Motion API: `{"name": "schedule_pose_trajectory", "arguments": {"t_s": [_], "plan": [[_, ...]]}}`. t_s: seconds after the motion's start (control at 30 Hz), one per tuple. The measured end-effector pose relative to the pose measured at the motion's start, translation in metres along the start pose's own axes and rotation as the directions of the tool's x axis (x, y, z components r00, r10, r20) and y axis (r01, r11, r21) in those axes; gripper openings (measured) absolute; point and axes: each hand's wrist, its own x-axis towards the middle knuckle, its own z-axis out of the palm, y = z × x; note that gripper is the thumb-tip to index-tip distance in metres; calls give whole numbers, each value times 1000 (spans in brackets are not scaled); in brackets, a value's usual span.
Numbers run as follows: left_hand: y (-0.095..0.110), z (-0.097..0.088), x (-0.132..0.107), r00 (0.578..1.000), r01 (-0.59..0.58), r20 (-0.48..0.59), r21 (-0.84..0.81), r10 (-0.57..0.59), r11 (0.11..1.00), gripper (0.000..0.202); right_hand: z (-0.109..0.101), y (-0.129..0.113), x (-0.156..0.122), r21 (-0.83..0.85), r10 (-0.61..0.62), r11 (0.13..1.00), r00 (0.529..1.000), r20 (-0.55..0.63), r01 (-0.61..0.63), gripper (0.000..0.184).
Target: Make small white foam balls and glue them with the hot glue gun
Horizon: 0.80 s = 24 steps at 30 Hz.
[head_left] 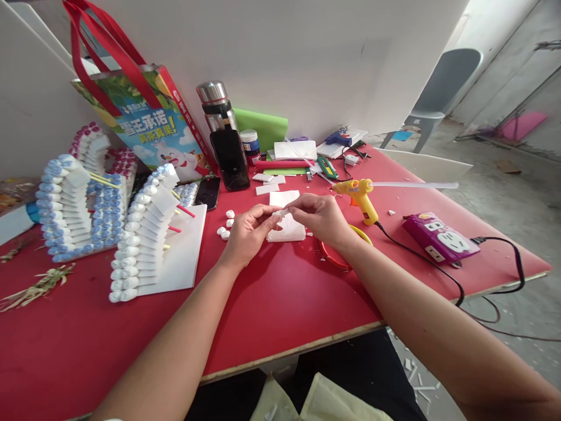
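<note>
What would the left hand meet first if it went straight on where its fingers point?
Likely the right hand, close ahead: the left hand points right at it, with a small white piece between them.

Open red tabletop [284,304] at near edge
Foam model [149,245] crowds left hand [248,234]; glue gun [362,199], power strip [438,237] flank right hand [322,216].

Bright, even daylight from the open right side, soft shadows, sharp centre, wide-angle stretching at the edges.
</note>
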Motion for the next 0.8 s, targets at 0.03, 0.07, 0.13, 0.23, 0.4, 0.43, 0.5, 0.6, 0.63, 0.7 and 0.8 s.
{"name": "schedule_pose_trajectory", "arguments": {"t_s": [0.03,0.07,0.13,0.23,0.4,0.43,0.5,0.6,0.63,0.7,0.8], "plan": [[0,0,0,1000,4,1,-9,-4,1000,32,0,0,0,1,-3,1000,1000,3,3,19],[-1,0,0,1000,9,0,-17,-9,1000,31,0,-1,-1,1,-6,1000,1000,4,6,20],[-2,1,0,1000,18,-3,-23,-19,1000,31,0,-1,-1,-1,-16,1000,1000,9,16,20],[-3,1,0,1000,30,1,-14,-30,999,32,-1,-2,-2,-9,-33,999,999,16,33,20],[-3,3,0,999,35,2,-1,-35,999,34,-1,-7,-3,-58,-54,997,998,20,55,19],[-2,3,0,999,36,-5,1,-36,999,33,-1,-8,-3,-67,-64,996,998,20,66,19],[-2,3,0,999,40,-19,8,-40,999,33,-1,-10,-4,-76,-85,993,996,26,87,18],[-2,3,0,999,44,-29,20,-43,999,33,-1,-10,-4,-82,-110,990,993,38,113,18],[-2,3,0,999,44,-32,23,-43,999,33,-1,-9,-4,-87,-118,989,992,42,121,19],[-4,3,0,998,47,-38,35,-45,998,32,-1,-9,-5,-103,-130,986,990,48,134,20],[-5,2,1,998,47,-48,52,-45,998,32,-1,-9,-6,-131,-138,981,988,65,145,20]]}}
